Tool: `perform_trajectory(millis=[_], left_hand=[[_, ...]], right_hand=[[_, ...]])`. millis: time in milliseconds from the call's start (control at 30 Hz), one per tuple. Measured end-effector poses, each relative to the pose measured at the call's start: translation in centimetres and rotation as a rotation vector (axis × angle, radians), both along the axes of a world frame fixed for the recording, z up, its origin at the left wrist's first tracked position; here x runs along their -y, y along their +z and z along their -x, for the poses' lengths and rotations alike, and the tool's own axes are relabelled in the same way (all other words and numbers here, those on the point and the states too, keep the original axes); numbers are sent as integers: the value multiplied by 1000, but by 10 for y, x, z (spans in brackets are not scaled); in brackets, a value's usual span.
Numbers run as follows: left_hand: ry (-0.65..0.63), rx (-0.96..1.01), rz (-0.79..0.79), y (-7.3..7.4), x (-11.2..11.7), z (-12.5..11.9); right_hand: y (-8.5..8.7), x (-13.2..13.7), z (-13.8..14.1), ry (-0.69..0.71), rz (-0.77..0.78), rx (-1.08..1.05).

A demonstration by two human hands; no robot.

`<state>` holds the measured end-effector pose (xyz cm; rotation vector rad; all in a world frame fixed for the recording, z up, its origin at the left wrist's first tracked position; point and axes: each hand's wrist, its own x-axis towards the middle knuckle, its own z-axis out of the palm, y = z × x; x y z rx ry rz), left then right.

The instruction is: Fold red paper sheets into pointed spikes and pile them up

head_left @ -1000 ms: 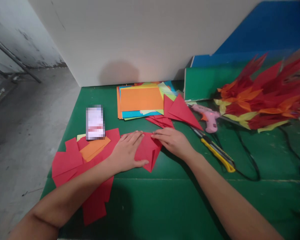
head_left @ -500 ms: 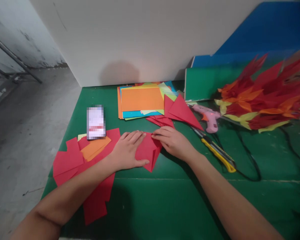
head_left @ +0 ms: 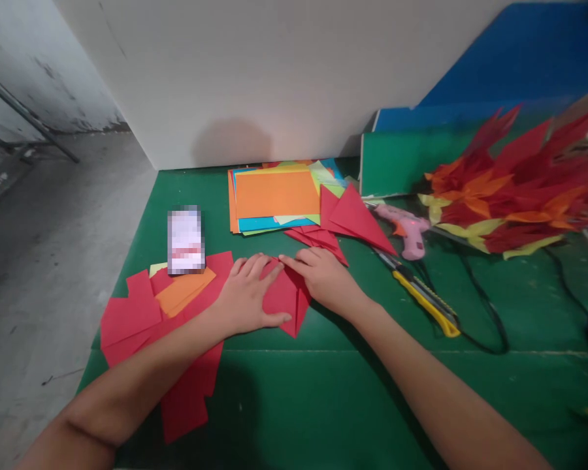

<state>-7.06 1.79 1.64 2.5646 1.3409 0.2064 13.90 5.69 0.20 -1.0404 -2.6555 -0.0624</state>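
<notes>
A folded sheet of red paper [head_left: 280,301] lies on the green table, its pointed corner towards me and a crease running down its right part. Flat on its left side rests my left hand [head_left: 247,294], fingers stretched out and thumb spread, pressing it down. My right hand [head_left: 323,277] has its fingers bent and close together on the paper's upper right edge, holding the fold near the tips of my left hand. Its fingertips partly hide the top of the fold. Beyond my right hand are folded red paper triangles [head_left: 355,219].
Red paper pieces [head_left: 186,408] and orange slips [head_left: 186,292] lie left, beside a phone [head_left: 185,238]. Coloured sheets [head_left: 277,194] are stacked at the back. Rightward are a pink glue gun [head_left: 406,228], a yellow utility knife [head_left: 426,305], a black cable [head_left: 502,326] and a red-orange paper flame shape [head_left: 509,196].
My right hand has slid left along the top of the red paper, its fingertips now closer to my left hand. My left hand stays in place.
</notes>
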Motion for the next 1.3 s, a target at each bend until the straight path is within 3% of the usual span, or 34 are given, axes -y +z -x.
perform_trajectory(millis=[700, 933, 1133, 1300], left_hand=[[21, -18, -30, -5, 4, -1], [33, -18, -48, -1, 4, 0], [37, -13, -22, 2, 3, 0], [24, -3, -9, 2, 1, 1]], right_hand=[[1, 0, -1, 28, 57, 50], [8, -2, -6, 38, 31, 21], [11, 1, -24, -26, 20, -54], [10, 4, -22, -71, 20, -122]])
